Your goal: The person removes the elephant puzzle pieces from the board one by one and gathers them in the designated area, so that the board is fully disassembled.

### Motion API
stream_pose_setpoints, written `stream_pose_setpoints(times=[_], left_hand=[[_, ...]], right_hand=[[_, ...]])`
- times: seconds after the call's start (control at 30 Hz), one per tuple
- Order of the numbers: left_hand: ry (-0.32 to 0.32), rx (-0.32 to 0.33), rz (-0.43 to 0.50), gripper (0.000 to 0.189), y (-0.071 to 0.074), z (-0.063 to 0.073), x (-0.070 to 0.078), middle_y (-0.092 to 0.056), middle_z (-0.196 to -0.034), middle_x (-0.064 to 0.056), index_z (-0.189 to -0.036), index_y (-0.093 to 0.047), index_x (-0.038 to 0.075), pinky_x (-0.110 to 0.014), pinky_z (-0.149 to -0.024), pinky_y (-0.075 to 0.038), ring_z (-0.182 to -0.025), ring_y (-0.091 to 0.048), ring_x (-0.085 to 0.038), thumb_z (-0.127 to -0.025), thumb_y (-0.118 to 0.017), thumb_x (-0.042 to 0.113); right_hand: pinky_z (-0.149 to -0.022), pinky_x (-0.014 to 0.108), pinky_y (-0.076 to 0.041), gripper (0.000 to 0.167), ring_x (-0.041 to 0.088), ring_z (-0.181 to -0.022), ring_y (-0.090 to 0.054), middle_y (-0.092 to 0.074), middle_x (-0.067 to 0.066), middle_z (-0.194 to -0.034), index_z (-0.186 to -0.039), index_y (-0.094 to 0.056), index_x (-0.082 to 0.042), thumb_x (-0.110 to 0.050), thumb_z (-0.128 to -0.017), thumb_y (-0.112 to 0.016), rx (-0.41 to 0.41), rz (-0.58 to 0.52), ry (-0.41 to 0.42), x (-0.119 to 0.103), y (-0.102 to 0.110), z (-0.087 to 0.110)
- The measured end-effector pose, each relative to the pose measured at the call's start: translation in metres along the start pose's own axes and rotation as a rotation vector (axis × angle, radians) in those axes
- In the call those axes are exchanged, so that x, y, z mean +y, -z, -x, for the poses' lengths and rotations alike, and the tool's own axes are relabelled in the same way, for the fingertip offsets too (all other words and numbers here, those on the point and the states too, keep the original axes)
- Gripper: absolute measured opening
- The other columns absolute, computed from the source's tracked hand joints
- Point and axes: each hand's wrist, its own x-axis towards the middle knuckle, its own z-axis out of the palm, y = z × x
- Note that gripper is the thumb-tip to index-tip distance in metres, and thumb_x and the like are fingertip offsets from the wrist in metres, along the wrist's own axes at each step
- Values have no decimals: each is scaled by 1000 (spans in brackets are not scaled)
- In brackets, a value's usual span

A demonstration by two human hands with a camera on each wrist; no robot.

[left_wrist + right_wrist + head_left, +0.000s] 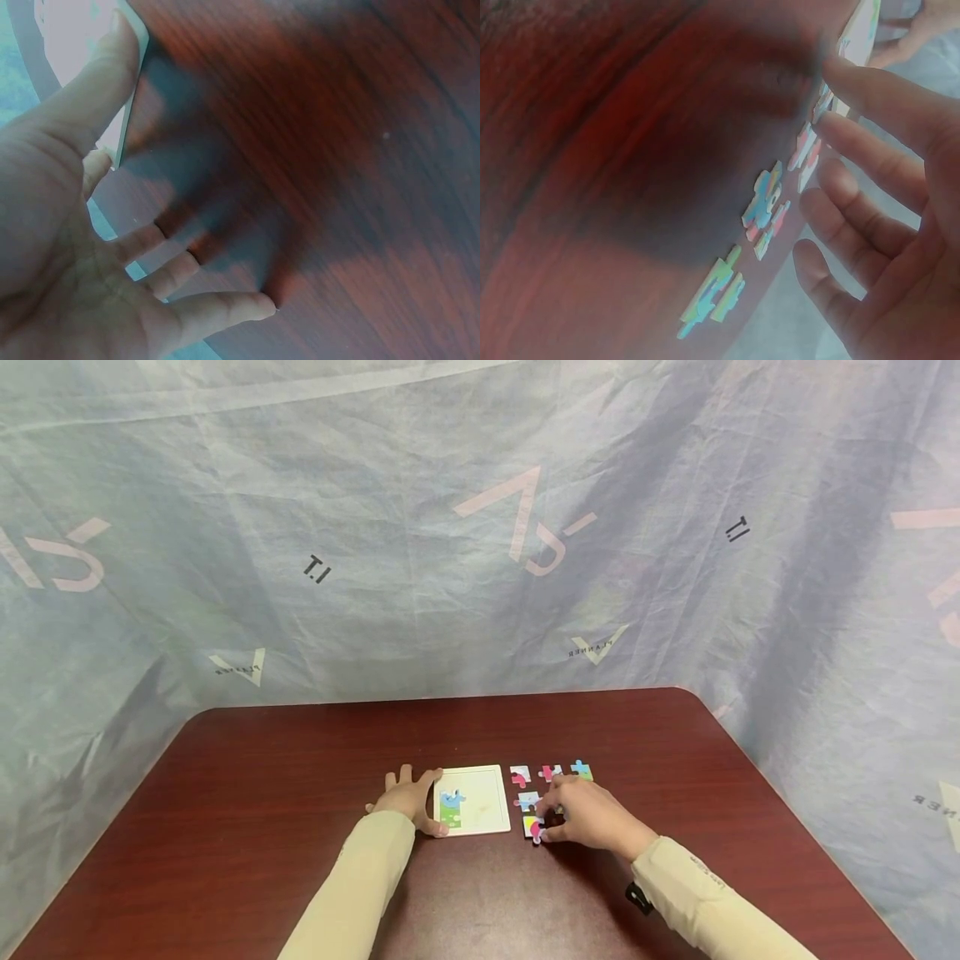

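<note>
My left hand [405, 797] rests at the left side of a white puzzle tray [491, 789], fingers spread, with thumb and index finger touching its edge. In the left wrist view the thumb [112, 64] lies over the tray's rim. Some pieces with a blue and green picture [451, 810] fill the tray's left part. On the right, my right hand [592, 814] has thumb and index finger at a yellow and pink puzzle piece [533, 828], seemingly pinching it. The other fingers bend loosely and partly hide neighbouring pieces.
Several loose puzzle pieces lie right of the tray, among them a white-pink one [519, 775], a pale blue one [528, 801] and a blue-green one [582, 769]. The dark red-brown table [285, 777] has a grey printed cloth [420, 568] hanging behind it.
</note>
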Motion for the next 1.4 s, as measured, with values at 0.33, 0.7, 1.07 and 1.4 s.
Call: stream_pose_setpoints(times=[0.33, 0.7, 1.07, 1.4], left_hand=[[-3, 1, -12, 94, -1, 0, 0, -26, -157, -27, -154, -42, 17, -84, -97, -30, -144, -23, -49, -75, -93, 22], [-2, -11, -4, 95, 1, 3, 2, -26, -157, -27, -155, -42, 17, -84, -98, -28, -144, -22, -48, -75, -93, 21], [-4, -8, 10, 95, 0, 0, 1, -25, -157, -27, -154, -42, 16, -84, -98, -28, -145, -21, -48, -74, -94, 20], [-4, -4, 11, 96, 1, 0, 1, -26, -156, -27, -154, -42, 16, -85, -97, -28, -144, -22, -48, -74, -94, 21]], right_hand=[[-69, 31, -49, 25, 11, -83, -56, -59, -8, -90, -95, -79, -15, -22, -75, -91, 21, 13, 29, 4, -5, 2], [-68, 30, -50, 18, 16, -83, -60, -66, -5, -94, -97, -79, -14, -17, -81, -86, 91, -70, 44, 6, -2, 4], [-65, 25, -48, 26, 7, -75, -56, -65, -5, -86, -109, -76, -7, -20, -88, -82, 205, -344, -13, -1, -8, -5], [-71, 31, -50, 29, 16, -82, -57, -63, 0, -94, -113, -75, -7, -21, -89, -81, 145, -494, -87, -15, -11, -21]])
